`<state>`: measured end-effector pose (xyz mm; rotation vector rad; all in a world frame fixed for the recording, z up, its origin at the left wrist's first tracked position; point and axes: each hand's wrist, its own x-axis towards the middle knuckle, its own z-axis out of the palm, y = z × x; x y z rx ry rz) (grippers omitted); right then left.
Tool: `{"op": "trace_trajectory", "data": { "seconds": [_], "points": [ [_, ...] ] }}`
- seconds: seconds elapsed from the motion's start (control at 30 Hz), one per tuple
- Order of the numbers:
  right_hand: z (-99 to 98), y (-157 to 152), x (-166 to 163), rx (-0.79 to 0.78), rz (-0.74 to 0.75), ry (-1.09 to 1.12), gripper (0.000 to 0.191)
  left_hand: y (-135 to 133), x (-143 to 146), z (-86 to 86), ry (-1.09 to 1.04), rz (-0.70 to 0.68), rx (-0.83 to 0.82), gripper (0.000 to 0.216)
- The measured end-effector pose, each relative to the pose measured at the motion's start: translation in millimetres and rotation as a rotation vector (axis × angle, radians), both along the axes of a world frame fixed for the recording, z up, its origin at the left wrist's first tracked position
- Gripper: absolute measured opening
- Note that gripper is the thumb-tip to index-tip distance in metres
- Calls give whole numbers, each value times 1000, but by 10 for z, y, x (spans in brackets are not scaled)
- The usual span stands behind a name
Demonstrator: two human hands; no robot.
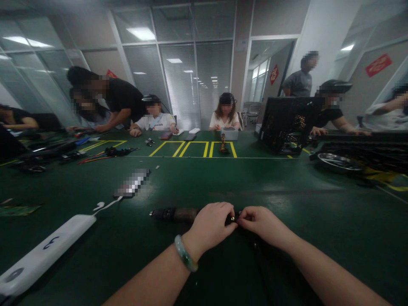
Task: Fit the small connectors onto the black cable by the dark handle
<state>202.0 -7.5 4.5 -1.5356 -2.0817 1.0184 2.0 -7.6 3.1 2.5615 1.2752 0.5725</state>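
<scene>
A dark, cylindrical electric screwdriver (pixel 181 214) lies on the green table, its metal tip pointing left. My left hand (pixel 213 224), with a jade bangle on the wrist, is closed around its right end. Between thumb and forefinger shows a small brass-coloured piece (pixel 233 219), perhaps a connector end. Close against it, my right hand (pixel 263 224) pinches with thumb and forefinger at a dark cable (pixel 256 245), which trails down toward me over the table. The fingers hide exactly where cable and tool meet.
Left stands a white power strip (pixel 47 250) marked 3, with a pixelated device (pixel 132 182) beyond it. A green circuit board (pixel 19 209) lies far left, cable bundles (pixel 110 153) behind. A black computer case (pixel 290 123) stands back right. Several people sit or stand across the table.
</scene>
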Motion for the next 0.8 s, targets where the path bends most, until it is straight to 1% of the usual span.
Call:
{"op": "trace_trajectory", "data": {
  "seconds": [0.13,0.23,0.33,0.47,0.57,0.67,0.8],
  "points": [
    [-11,7,0,-5,2,4,24,3,10,4,1,-18,5,7],
    [-27,11,-2,4,-5,11,24,14,10,3,5,-37,10,7],
    [-43,14,-2,13,-8,10,24,7,8,19,5,-47,13,12],
    [-51,17,2,20,-7,0,24,-26,10,56,9,-4,1,24],
    [-47,17,11,17,-6,8,23,-31,9,55,6,8,-9,16],
    [-47,17,18,7,-7,4,23,-11,5,31,-5,-25,-6,7],
    [-54,21,10,-3,-5,-2,24,0,8,23,-3,-54,11,10]
  ]
}}
